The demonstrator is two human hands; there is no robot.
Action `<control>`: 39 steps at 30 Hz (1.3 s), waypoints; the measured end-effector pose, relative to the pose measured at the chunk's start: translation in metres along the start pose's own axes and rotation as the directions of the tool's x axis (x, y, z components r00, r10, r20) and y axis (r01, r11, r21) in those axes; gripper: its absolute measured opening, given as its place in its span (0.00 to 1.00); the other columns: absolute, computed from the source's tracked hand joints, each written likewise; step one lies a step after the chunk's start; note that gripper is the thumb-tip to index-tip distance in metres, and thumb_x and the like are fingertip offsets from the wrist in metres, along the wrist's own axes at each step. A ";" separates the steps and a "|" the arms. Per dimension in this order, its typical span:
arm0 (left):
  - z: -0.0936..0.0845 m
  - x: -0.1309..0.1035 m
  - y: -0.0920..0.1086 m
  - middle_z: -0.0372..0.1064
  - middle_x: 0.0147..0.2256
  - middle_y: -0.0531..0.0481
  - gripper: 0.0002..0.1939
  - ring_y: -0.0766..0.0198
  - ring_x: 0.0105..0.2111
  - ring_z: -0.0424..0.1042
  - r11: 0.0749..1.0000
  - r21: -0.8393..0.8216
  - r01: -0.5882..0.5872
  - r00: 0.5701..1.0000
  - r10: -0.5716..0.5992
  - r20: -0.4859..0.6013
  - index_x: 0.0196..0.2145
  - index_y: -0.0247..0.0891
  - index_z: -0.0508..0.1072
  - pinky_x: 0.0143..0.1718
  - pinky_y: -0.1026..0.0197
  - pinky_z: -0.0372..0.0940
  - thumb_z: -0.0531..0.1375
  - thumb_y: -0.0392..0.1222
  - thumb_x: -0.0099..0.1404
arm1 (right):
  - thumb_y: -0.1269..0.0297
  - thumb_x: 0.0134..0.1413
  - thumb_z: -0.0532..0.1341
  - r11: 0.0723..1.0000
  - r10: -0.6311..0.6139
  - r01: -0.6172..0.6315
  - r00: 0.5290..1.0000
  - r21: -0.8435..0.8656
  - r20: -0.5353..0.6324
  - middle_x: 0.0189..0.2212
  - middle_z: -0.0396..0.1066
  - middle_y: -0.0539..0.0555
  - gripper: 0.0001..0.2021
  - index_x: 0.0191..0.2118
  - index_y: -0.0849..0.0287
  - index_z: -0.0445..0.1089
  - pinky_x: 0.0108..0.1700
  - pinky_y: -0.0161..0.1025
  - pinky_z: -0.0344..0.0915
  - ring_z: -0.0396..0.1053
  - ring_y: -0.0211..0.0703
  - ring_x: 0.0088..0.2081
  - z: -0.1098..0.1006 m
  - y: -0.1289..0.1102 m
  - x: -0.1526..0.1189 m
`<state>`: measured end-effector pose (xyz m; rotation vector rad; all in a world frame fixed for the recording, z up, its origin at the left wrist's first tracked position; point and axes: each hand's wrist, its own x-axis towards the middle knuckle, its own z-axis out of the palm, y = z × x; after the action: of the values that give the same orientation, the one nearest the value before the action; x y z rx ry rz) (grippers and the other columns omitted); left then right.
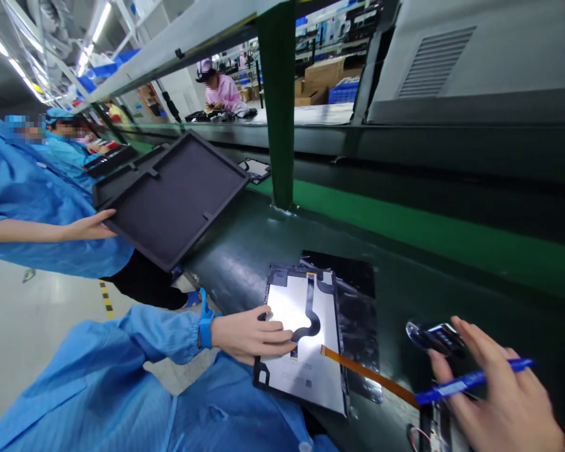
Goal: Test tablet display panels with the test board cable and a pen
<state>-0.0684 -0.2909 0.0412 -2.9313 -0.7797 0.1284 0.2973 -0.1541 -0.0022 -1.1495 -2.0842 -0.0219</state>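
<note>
My left hand [249, 333] rests with fingers flat on a tablet back panel [306, 370], a white sheet in a dark frame with a black curved strip, lying on the dark bench. An orange flex ribbon [367, 375] runs from the panel toward my right hand [494, 395]. That hand holds a blue pen [471, 378] between its fingers, and its fingertips touch a small shiny dark part [435, 336]. A dark film sheet [358, 307] lies under and beside the panel.
A co-worker in blue at the left holds a large black foam tray [174, 194] over the bench edge. A green post [277, 100] stands behind the panel, and a green belt strip [428, 232] runs along the bench. More workers sit farther back.
</note>
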 end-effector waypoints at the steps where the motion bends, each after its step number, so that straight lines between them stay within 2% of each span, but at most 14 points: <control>1: 0.004 0.000 0.000 0.60 0.63 0.34 0.29 0.48 0.57 0.64 0.999 0.015 -0.038 0.996 0.039 -0.079 0.62 0.23 0.64 0.51 0.45 0.66 0.47 0.43 0.69 | 0.51 0.63 0.55 1.000 -0.016 0.016 1.000 -0.003 0.015 0.50 0.73 0.66 0.31 0.70 0.51 0.52 0.51 0.63 0.71 0.71 0.71 0.52 -0.002 -0.001 0.000; 4: 0.007 0.010 -0.004 0.64 0.60 0.31 0.27 0.44 0.61 0.62 0.992 0.051 -0.117 0.931 0.127 -0.342 0.52 0.20 0.73 0.60 0.43 0.63 0.46 0.45 0.71 | 0.52 0.65 0.53 0.999 -0.032 0.032 0.999 -0.007 0.030 0.52 0.71 0.66 0.29 0.68 0.56 0.55 0.52 0.61 0.70 0.71 0.67 0.51 -0.005 -0.001 -0.001; 6: -0.001 0.022 -0.009 0.70 0.55 0.30 0.20 0.45 0.57 0.68 0.988 0.067 -0.141 0.878 0.156 -0.453 0.47 0.20 0.76 0.60 0.45 0.64 0.51 0.40 0.69 | 0.54 0.66 0.53 1.000 -0.021 0.021 0.999 0.000 0.033 0.54 0.69 0.65 0.27 0.67 0.58 0.56 0.54 0.59 0.68 0.70 0.65 0.53 -0.006 -0.001 -0.003; 11: -0.043 0.047 -0.039 0.75 0.48 0.32 0.13 0.48 0.51 0.75 0.985 0.067 -0.160 0.843 0.171 -0.511 0.46 0.24 0.75 0.55 0.48 0.71 0.53 0.31 0.70 | 0.58 0.66 0.55 0.999 0.035 -0.035 0.999 0.012 0.021 0.57 0.68 0.62 0.25 0.65 0.57 0.58 0.59 0.54 0.65 0.68 0.57 0.57 -0.008 -0.005 -0.007; 14: -0.064 0.062 -0.072 0.74 0.51 0.39 0.16 0.57 0.52 0.74 0.990 -0.137 0.018 0.828 -0.092 -0.553 0.54 0.31 0.72 0.55 0.57 0.71 0.51 0.33 0.73 | 0.60 0.66 0.55 0.999 0.010 -0.011 1.000 0.031 0.017 0.56 0.68 0.62 0.24 0.65 0.57 0.58 0.61 0.53 0.65 0.68 0.54 0.57 -0.011 -0.008 -0.006; 17: -0.073 0.088 -0.107 0.76 0.49 0.47 0.17 0.64 0.44 0.78 0.907 -0.325 0.268 0.689 -0.416 -0.594 0.56 0.38 0.71 0.48 0.68 0.71 0.56 0.33 0.71 | 0.60 0.67 0.55 1.000 -0.010 0.010 1.000 0.024 0.000 0.56 0.68 0.62 0.22 0.64 0.58 0.59 0.60 0.53 0.65 0.68 0.54 0.56 -0.013 -0.010 -0.004; 18: -0.073 0.099 -0.118 0.78 0.46 0.49 0.16 0.65 0.40 0.79 0.897 -0.343 0.277 0.648 -0.439 -0.623 0.54 0.38 0.73 0.43 0.69 0.71 0.57 0.33 0.71 | 0.60 0.67 0.55 1.000 0.002 -0.002 1.000 0.014 -0.007 0.56 0.68 0.63 0.22 0.64 0.59 0.59 0.59 0.54 0.65 0.68 0.55 0.56 -0.013 -0.011 -0.003; 19: -0.072 0.111 -0.130 0.78 0.45 0.48 0.15 0.65 0.39 0.79 0.897 -0.349 0.271 0.648 -0.438 -0.623 0.54 0.37 0.73 0.42 0.69 0.71 0.56 0.34 0.71 | 0.61 0.67 0.55 1.000 0.008 -0.008 1.000 0.011 -0.009 0.56 0.68 0.63 0.22 0.64 0.59 0.59 0.59 0.54 0.65 0.67 0.56 0.56 -0.013 -0.012 -0.003; 21: -0.065 0.134 -0.156 0.78 0.46 0.46 0.15 0.62 0.41 0.79 0.899 -0.283 0.334 0.683 -0.437 -0.585 0.54 0.35 0.73 0.44 0.66 0.71 0.54 0.35 0.72 | 0.63 0.67 0.56 1.000 0.002 -0.001 1.000 0.028 -0.016 0.55 0.68 0.63 0.22 0.63 0.60 0.60 0.59 0.53 0.65 0.67 0.55 0.56 -0.015 -0.014 -0.002; 24: -0.050 0.169 -0.192 0.75 0.51 0.44 0.19 0.57 0.49 0.76 0.836 -0.088 0.542 0.746 -0.527 -0.407 0.57 0.36 0.70 0.48 0.60 0.70 0.50 0.32 0.73 | 0.66 0.66 0.57 0.996 -0.048 0.050 0.998 0.072 -0.028 0.51 0.70 0.62 0.20 0.61 0.60 0.61 0.57 0.49 0.66 0.69 0.52 0.53 -0.019 -0.017 -0.001; 29: -0.022 0.227 -0.235 0.71 0.53 0.35 0.23 0.52 0.51 0.73 0.778 -0.010 0.628 0.749 -0.608 -0.265 0.56 0.33 0.69 0.49 0.54 0.68 0.45 0.26 0.69 | 0.68 0.65 0.58 0.994 -0.065 0.068 0.997 0.080 -0.046 0.41 0.72 0.59 0.15 0.56 0.59 0.65 0.46 0.43 0.69 0.70 0.48 0.43 -0.022 -0.021 -0.002; 33: -0.013 0.263 -0.258 0.69 0.51 0.24 0.24 0.44 0.54 0.69 0.742 0.007 0.670 0.738 -0.664 -0.121 0.56 0.24 0.67 0.52 0.45 0.66 0.42 0.25 0.68 | 0.65 0.64 0.60 0.976 -0.184 0.172 0.980 0.136 0.075 0.36 0.74 0.57 0.10 0.50 0.59 0.68 0.41 0.43 0.67 0.69 0.47 0.38 -0.018 -0.023 -0.004; 36: -0.020 0.277 -0.270 0.65 0.56 0.22 0.23 0.42 0.59 0.65 0.753 -0.007 0.658 0.752 -0.657 0.054 0.60 0.22 0.63 0.57 0.42 0.62 0.46 0.29 0.70 | 0.60 0.62 0.62 0.954 -0.265 0.220 0.935 0.202 0.234 0.37 0.75 0.58 0.15 0.51 0.60 0.68 0.41 0.43 0.67 0.70 0.48 0.38 -0.012 -0.024 -0.007; 39: -0.032 0.274 -0.257 0.49 0.66 0.22 0.33 0.42 0.68 0.50 0.789 -0.030 0.614 0.781 -0.600 0.175 0.68 0.19 0.48 0.64 0.41 0.54 0.52 0.40 0.72 | 0.56 0.58 0.66 0.946 -0.288 0.202 0.883 0.254 0.372 0.36 0.74 0.59 0.21 0.52 0.62 0.68 0.42 0.43 0.67 0.71 0.49 0.38 -0.006 -0.026 -0.011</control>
<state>0.0459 0.0649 0.0897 -2.5891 -1.7510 0.2738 0.2858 -0.1797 0.0037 -0.8010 -2.5188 0.3354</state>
